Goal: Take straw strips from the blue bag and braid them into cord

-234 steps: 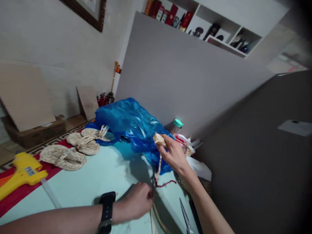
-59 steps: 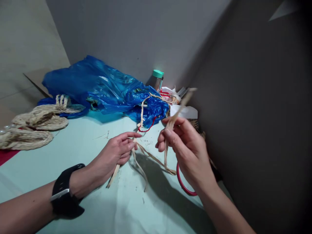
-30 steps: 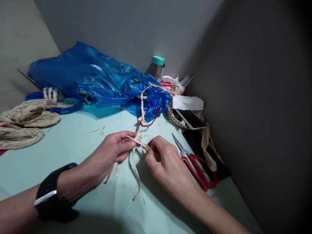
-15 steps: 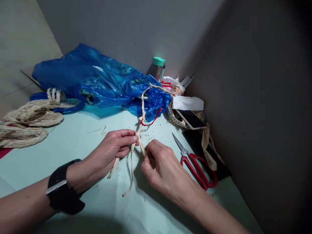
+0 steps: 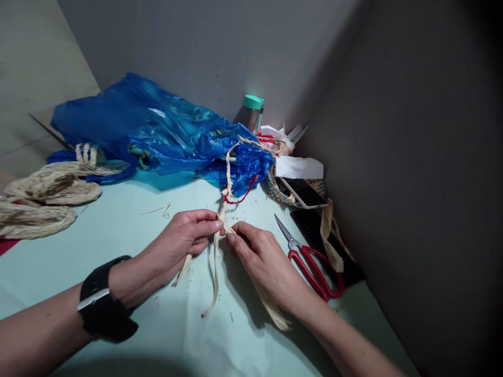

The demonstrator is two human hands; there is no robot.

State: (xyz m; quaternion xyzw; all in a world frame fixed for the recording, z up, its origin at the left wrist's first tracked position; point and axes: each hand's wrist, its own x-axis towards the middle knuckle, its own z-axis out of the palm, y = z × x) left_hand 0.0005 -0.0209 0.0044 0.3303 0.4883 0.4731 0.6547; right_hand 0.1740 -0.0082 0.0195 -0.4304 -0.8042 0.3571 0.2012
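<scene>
A thin braid of pale straw [image 5: 227, 175] runs from the blue plastic bag [image 5: 157, 133] down to my hands, with a red thread [image 5: 240, 196] tied on it. My left hand [image 5: 184, 241], a black watch on its wrist, pinches the braid's lower end with fingers closed. My right hand [image 5: 262, 259] pinches the loose straw strips [image 5: 214, 272] right beside it. The strips hang down onto the pale green tabletop [image 5: 129, 230], and one strip passes under my right wrist.
Red-handled scissors [image 5: 310, 262] lie just right of my right hand. Behind them are a phone [image 5: 302, 192], a black slab, white paper [image 5: 298, 167] and a teal-capped bottle [image 5: 251, 110] against the grey walls. Coils of straw rope [image 5: 43, 196] lie far left.
My right hand came down from holding strips in the air to the braid's end beside my left hand. In the last half second its fingers shifted up to the knot; a strip now lies under its wrist.
</scene>
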